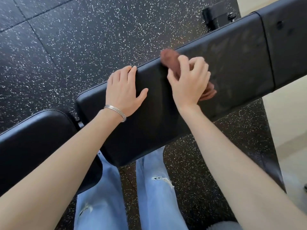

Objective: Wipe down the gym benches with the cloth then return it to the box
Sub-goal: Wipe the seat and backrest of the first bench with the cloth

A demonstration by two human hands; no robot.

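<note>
A long black padded gym bench [232,60] runs from the lower middle to the upper right. My right hand [189,82] presses a brown cloth [171,62] onto the pad's middle; the cloth is blurred and shows above my fingers and below my palm. My left hand [124,90] lies flat and open on the pad's far edge, just left of the cloth, with thin silver bangles on the wrist. Faint wet streaks mark the pad to the right of the cloth. No box is in view.
A second black pad [33,146] sits at the lower left, separated by a small gap. Black speckled rubber floor [83,39] surrounds the bench. A black frame part [214,15] stands at the upper right near a pale wall [290,122]. My jeans-clad legs [152,196] stand beside the bench.
</note>
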